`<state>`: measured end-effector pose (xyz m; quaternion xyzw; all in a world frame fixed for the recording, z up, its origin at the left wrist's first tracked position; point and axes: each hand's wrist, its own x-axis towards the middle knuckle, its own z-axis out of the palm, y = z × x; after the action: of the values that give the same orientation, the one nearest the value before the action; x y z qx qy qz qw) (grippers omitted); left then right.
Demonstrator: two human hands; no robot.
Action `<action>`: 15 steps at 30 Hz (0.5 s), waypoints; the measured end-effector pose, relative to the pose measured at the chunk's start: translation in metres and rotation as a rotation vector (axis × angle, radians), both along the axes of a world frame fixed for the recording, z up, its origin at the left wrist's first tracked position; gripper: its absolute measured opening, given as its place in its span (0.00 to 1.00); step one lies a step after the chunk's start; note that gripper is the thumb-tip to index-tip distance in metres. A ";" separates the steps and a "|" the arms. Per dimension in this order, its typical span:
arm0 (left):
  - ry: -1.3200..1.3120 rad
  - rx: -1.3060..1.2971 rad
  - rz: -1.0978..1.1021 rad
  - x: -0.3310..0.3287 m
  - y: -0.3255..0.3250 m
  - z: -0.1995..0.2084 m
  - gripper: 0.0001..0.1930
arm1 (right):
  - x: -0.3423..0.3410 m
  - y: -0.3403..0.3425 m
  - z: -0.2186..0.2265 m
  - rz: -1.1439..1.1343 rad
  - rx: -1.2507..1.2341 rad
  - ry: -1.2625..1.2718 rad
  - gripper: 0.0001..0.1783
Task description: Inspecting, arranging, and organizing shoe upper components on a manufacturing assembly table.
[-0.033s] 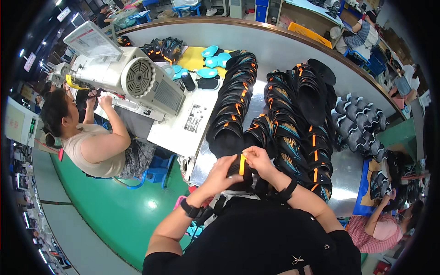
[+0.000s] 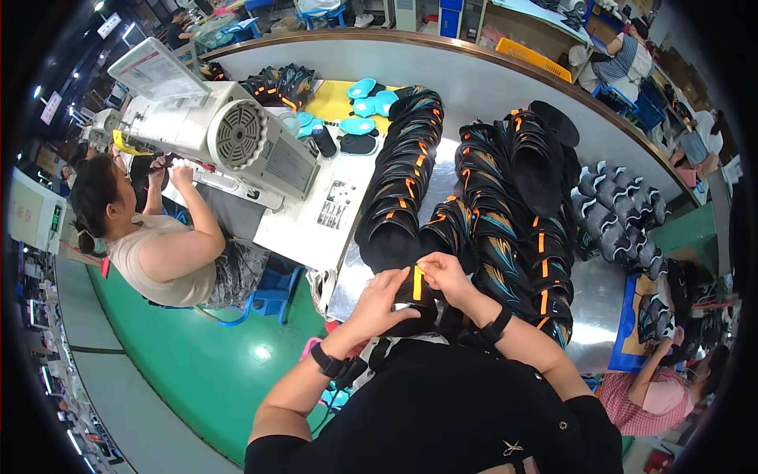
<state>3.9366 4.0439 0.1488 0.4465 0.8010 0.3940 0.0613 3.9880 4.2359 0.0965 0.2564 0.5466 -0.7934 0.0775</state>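
Pinching the far end of the orange strip [image 2: 418,284] between thumb and fingertips of the right hand [image 2: 446,278]; reaching with the left hand [image 2: 383,304] along the left side of the black upper [image 2: 427,310], with thumb spread from fingers, but impossible to tell whether gripping it or only steadying it. Find the upper between both hands, close in front of the body, with the strip running lengthwise over it. Best to press lightly on the left, to stop any sliding, and to guide the strip straight rather than twist it, probably easily skewed by a sideways pull. Avoid nudging the long stack [image 2: 412,150] just beyond, or the patterned row [image 2: 509,245] to the right on the bench [image 2: 592,292]. Farther right, note the grey uppers [image 2: 616,209]; leftward, a sewing machine [image 2: 253,138].
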 end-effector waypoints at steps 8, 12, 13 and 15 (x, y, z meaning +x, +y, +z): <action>0.237 -0.086 0.328 -0.079 0.024 -0.073 0.38 | -0.039 0.037 0.011 0.257 1.716 0.202 0.15; 0.358 -0.251 0.447 -0.117 0.060 -0.089 0.47 | -0.036 0.052 -0.003 0.322 1.702 0.279 0.12; 0.354 -0.243 0.446 -0.129 0.065 -0.090 0.47 | -0.030 0.050 0.004 0.306 1.648 0.256 0.12; 0.449 -0.390 0.300 -0.161 0.067 -0.089 0.49 | -0.013 0.049 0.018 0.292 1.485 0.350 0.15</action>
<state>3.7757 4.1111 0.0601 0.3793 0.9116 0.1295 -0.0911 3.9747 4.2846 0.1140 0.0377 0.9675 -0.2300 -0.0982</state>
